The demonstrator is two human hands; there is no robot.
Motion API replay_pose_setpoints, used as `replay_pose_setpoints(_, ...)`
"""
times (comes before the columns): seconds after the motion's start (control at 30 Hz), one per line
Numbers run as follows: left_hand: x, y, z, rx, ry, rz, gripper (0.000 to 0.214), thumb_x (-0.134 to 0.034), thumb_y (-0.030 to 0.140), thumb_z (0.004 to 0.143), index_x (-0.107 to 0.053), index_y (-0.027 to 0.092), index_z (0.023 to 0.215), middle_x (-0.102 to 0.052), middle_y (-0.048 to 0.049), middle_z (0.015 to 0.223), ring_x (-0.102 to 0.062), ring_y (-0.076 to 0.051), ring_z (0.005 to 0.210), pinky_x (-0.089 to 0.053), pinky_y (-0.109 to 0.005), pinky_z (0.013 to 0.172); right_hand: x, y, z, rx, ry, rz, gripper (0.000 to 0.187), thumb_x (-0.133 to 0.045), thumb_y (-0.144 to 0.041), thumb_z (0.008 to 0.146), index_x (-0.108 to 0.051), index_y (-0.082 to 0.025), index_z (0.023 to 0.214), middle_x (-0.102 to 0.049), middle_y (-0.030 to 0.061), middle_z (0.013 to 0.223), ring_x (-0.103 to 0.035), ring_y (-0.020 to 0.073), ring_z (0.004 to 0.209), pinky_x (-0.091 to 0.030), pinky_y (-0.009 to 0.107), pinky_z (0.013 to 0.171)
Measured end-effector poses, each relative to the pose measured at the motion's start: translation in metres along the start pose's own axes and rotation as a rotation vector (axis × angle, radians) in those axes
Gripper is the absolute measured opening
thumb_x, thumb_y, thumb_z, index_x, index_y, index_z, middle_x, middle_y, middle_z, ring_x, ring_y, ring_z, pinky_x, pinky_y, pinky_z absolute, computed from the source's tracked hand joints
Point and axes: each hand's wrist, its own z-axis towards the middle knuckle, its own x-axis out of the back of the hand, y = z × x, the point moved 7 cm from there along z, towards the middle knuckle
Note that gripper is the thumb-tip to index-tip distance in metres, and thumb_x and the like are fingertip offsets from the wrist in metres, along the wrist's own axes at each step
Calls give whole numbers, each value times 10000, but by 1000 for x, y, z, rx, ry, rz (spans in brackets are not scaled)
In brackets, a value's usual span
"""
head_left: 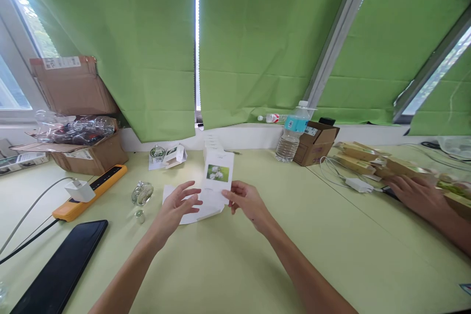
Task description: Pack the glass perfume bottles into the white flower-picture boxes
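Note:
A white paper box (217, 176) with a small flower picture stands upright on the pale green table (235, 265). My left hand (179, 204) touches its lower left side with fingers partly spread. My right hand (246, 202) pinches its lower right edge. Under it lies a flat white sheet (172, 196). A small glass bottle (142, 193) lies just left of my left hand, with its little cap (139, 216) beside it.
A black phone (61, 267) and an orange power strip (90, 191) lie at the left, near open cardboard boxes (86, 149). A water bottle (292, 135) and a small brown box (316, 143) stand at the back. Another person's hand (414, 191) rests at the right among flat packages (368, 159).

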Motion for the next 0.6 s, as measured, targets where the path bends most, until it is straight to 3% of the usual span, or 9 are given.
replay_pose_setpoints(0.13,26,0,5,-63,220,173,445,-602,493,804,-572,194,1132,-613,-116,1155,-647,-262,931,-512,-422,832,49,8,13,4,263,-243,369,-666,-378,758,-589,-139,1029,-682,93,911,-634,145,572,-553,290,507)
replay_pose_setpoints(0.3,36,4,8,-148,268,315,407,-579,503,810,-604,183,1061,-651,-96,1074,-668,-235,853,-523,-363,763,94,31,22,-99,411,-535,338,-688,-330,702,-575,-148,964,-680,119,947,-640,167,578,-492,282,501)
replay_pose_setpoints(0.43,38,4,6,-138,301,476,363,-557,503,817,-635,203,1005,-695,-62,938,-679,-234,824,-490,-301,663,112,45,23,-183,477,-683,344,-698,-325,666,-582,-160,944,-681,126,939,-645,216,716,-429,283,559)
replay_pose_setpoints(0.6,42,6,3,-153,354,647,343,-507,497,847,-634,227,1015,-711,-44,845,-671,-218,795,-442,-268,589,116,46,23,-236,461,-773,356,-693,-385,670,-594,-195,954,-688,110,919,-629,222,780,-396,298,615)
